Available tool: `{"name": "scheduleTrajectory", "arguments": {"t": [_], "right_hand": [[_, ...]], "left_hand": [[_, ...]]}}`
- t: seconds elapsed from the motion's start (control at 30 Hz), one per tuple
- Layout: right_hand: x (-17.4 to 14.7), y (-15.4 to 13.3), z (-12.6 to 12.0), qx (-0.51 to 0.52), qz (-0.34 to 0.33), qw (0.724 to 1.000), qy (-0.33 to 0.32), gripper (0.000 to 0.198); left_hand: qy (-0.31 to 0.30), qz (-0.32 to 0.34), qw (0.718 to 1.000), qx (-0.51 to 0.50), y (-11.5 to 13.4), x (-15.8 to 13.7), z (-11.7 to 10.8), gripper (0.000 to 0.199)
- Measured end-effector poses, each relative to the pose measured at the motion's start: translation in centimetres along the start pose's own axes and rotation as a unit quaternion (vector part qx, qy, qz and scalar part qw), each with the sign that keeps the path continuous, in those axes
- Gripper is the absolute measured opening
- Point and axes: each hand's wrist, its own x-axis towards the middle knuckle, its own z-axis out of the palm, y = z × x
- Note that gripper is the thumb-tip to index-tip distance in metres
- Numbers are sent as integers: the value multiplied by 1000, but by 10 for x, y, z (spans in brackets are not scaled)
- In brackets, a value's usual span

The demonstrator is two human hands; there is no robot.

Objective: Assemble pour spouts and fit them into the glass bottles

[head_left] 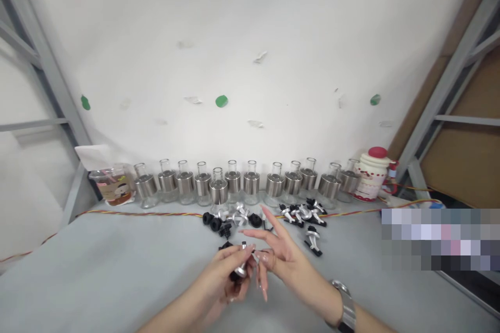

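In front of me, low over the grey table, my left hand (234, 268) grips a silver and black bottle pourer (242, 269) between thumb and fingers. My right hand (279, 255) meets it from the right, its thumb and a finger pinched at the pourer's small end part, while other fingers stretch out. Just beyond the hands lie loose black ribbed stoppers (214, 224) and silver pourer pieces (241, 214). More silver and black pourers (302, 213) are heaped to the right, with a single pourer (313, 241) lying nearer. My fingers partly hide the held piece.
Several glass bottles with steel sleeves (203, 183) stand in a row along the white wall. A plastic cup (114, 187) is at the left end, a cream jar with a red lid (371, 174) at the right. A twisted red and yellow wire (156, 214) crosses the table (97, 270).
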Motion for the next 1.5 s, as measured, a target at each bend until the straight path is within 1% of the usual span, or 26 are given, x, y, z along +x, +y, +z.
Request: {"name": "scheduleTrajectory", "arguments": {"t": [0.1, 0.13, 0.17, 0.23, 0.3, 0.33, 0.43, 0.53, 0.6, 0.63, 0.73, 0.77, 0.83, 0.93, 1.03, 1.17, 1.3, 1.4, 1.43, 1.5], "right_hand": [[-2, -3, 4, -15, 21, 1000, -17, 84], [-3, -5, 6, -21, 29, 999, -22, 86], [-4, -7, 7, -28, 36, 999, -26, 87], [-6, -10, 10, -53, 48, 997, -34, 85], [-9, -12, 11, -93, 55, 993, -42, 79], [-10, -13, 11, -114, 57, 991, -46, 76], [-12, -14, 11, -155, 56, 985, -56, 68], [-11, -13, 9, -143, 57, 986, -59, 67], [-9, -12, 7, -128, 59, 989, -47, 66], [-8, -12, 5, -132, 57, 989, -32, 60], [-4, -10, 0, -200, 54, 978, 24, 29], [-4, -10, -1, -221, 60, 973, 30, 25], [-2, -9, -3, -225, 84, 970, 20, 29], [-1, -9, -4, -169, 110, 979, 5, 34], [0, -9, -2, -124, 114, 986, 6, 36], [0, -6, 0, -90, 131, 987, -6, 36], [0, 0, 1, -80, 148, 986, -12, 34], [1, 1, -1, -94, 135, 986, 4, 36], [2, 0, -3, -101, 122, 987, 20, 38], [4, -3, -7, -120, 90, 987, 61, 39]], "left_hand": [[-32, -1, 999, 19, 2, -2, 2, 32], [-30, -2, 999, 26, 2, -3, 2, 31], [-20, -4, 999, 32, 2, -3, 3, 29], [18, -11, 999, 37, 1, -2, 3, 26], [50, -10, 998, 46, 0, -1, 1, 28], [54, -4, 997, 52, 0, -1, 1, 29], [35, 13, 996, 75, -2, 1, -3, 27], [4, 24, 996, 90, -3, 2, -6, 24], [-2, 32, 996, 85, -2, 3, -7, 25], [2, 33, 996, 80, -1, 3, -7, 26], [20, 38, 996, 76, 2, 3, -6, 28], [24, 40, 996, 78, 2, 3, -6, 29], [30, 46, 995, 79, 1, 4, -7, 31], [39, 52, 995, 71, -2, 5, -8, 31], [56, 45, 995, 63, -4, 7, -10, 32], [75, 60, 992, 80, -6, 11, -12, 36], [90, 77, 990, 82, -5, 12, -11, 38], [95, 40, 994, 44, -5, 11, -9, 38], [96, 28, 995, 25, -5, 11, -8, 38], [88, 16, 996, 10, -6, 11, -8, 44]]}}
